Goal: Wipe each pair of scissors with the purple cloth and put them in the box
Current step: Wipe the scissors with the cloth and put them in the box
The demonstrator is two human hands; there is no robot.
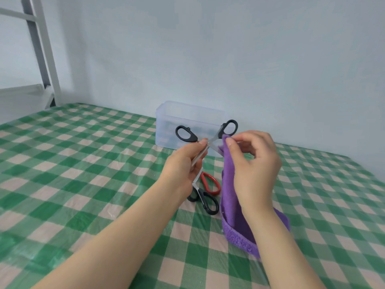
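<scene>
Head camera, centre of the frame: the left hand [183,167] has its fingers closed around the steel blades of a black-handled pair of scissors [215,137]. It holds them up with the two handle loops spread wide, in front of the clear plastic box [166,126]. Just right of it, the right hand [254,163] pinches the top edge of the purple terry cloth [231,188] between thumb and forefinger; the cloth's upper corner is touching or nearly touching the right shank, and the rest hangs down to the table.

To wipe well, I would gather more cloth into the right palm, fold it round one shank and draw it outward along the metal. The left grip would then need shifting, since the blades it covers cannot be reached now. With the scissors splayed, the edges near the left fingers call for care.

Below the left hand, a red-handled pair of scissors [209,175] and a second black-handled pair [205,202] lie touching on the green-and-cream checked tablecloth [83,163], beside the hanging cloth, apparently not yet wiped. The box stands against the wall with no lid seen; whether anything is inside I cannot tell. A white metal frame [44,49] stands at upper left, well clear of the work.
</scene>
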